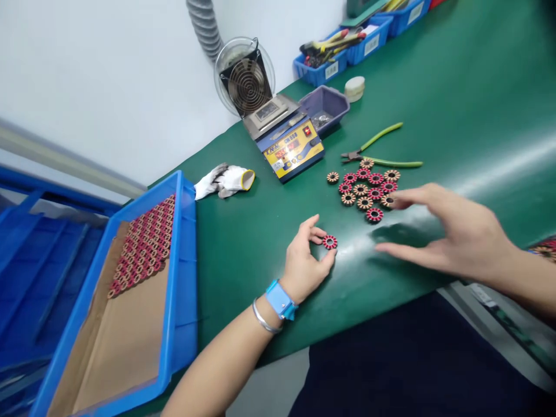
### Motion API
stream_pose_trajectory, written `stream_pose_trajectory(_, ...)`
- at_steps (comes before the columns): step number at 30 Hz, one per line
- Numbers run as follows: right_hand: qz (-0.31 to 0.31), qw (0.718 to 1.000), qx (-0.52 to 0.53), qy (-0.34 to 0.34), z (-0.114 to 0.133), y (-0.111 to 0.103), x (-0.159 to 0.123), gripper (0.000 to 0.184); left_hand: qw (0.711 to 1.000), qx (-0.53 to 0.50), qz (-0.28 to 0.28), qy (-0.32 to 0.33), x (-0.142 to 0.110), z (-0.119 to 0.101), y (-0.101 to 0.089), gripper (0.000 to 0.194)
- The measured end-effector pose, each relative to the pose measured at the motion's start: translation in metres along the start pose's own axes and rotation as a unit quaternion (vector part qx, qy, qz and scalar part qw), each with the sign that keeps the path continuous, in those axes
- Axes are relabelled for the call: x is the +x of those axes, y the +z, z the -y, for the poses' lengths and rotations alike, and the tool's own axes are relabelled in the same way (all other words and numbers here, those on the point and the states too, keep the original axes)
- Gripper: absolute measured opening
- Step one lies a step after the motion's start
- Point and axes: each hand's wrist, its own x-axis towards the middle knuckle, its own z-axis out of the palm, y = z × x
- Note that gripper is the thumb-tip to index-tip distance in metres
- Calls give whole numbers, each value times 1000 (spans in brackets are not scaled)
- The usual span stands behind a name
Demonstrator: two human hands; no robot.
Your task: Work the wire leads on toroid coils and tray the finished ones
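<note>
My left hand (304, 255) is closed around a small red wound motor stator (329, 242), its thumb and fingers at the ring's edges just over the green mat. A blue wrist strap and a silver bangle circle that wrist. My right hand (460, 231) has its thumb and index finger spread wide, with nothing between them. Its index fingertip is at a copper-coloured stator (386, 201) on the edge of a loose cluster; whether it touches is unclear. Red and copper stators, such as a red one (374, 215), lie in that cluster.
Green-handled cutters (358, 155) lie behind the cluster. A yellow-fronted soldering unit (295, 153) with a fan (248, 85), a purple bin (325, 107), a round white tub (355, 88) and white gloves (226, 180) stand further back. At left, a blue crate (185, 278) holds rows of stators.
</note>
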Motion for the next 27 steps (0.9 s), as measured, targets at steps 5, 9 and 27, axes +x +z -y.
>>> stream_pose_trajectory(5,-3,987,-62,150,-35,0,-33,114,999,-33,24,4,24,-12,34,77)
stream_pose_trajectory(9,48,987,-25,148,-40,10,-24,119,998,-60,27,7,27,-17,43,87)
stream_pose_trajectory(27,96,982,126,106,-56,9,-6,100,992,-118,14,32,28,-9,19,86)
